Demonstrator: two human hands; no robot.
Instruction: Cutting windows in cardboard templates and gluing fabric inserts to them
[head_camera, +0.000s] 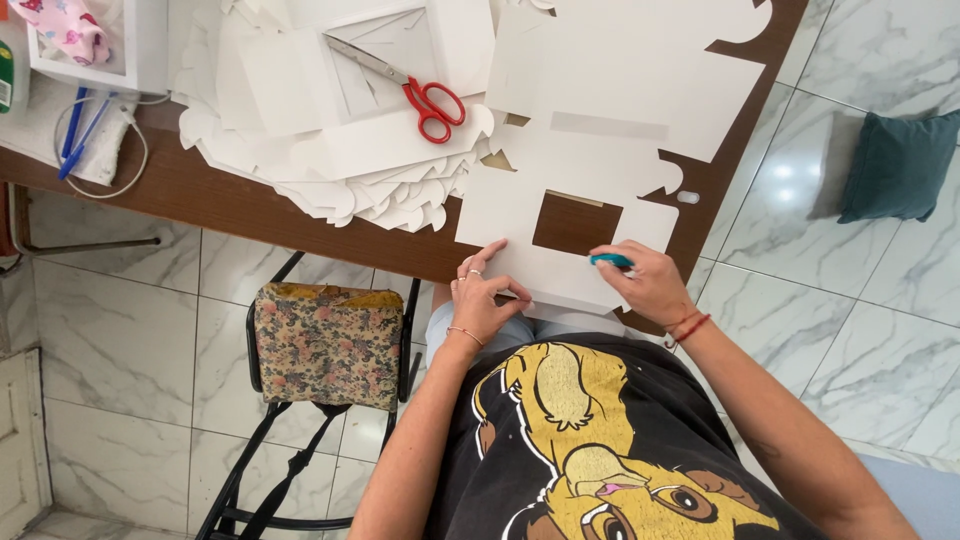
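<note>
A white die-cut card sheet (560, 215) with a square window lies flat at the near edge of the brown table (220, 200). My left hand (482, 295) presses on the sheet's lower left corner, fingers spread on the card. My right hand (645, 282) is closed around a small teal tool (611, 261), its tip against the sheet's lower right part. Both hands rest at the table edge, above my lap.
A pile of white cut card pieces (330, 150) covers the table's left part, with red-handled scissors (415, 92) on top. A floral-cushioned chair (328, 342) stands at my left. A teal cushion (898, 165) lies on the marble floor at right. A white box (100, 50) sits far left.
</note>
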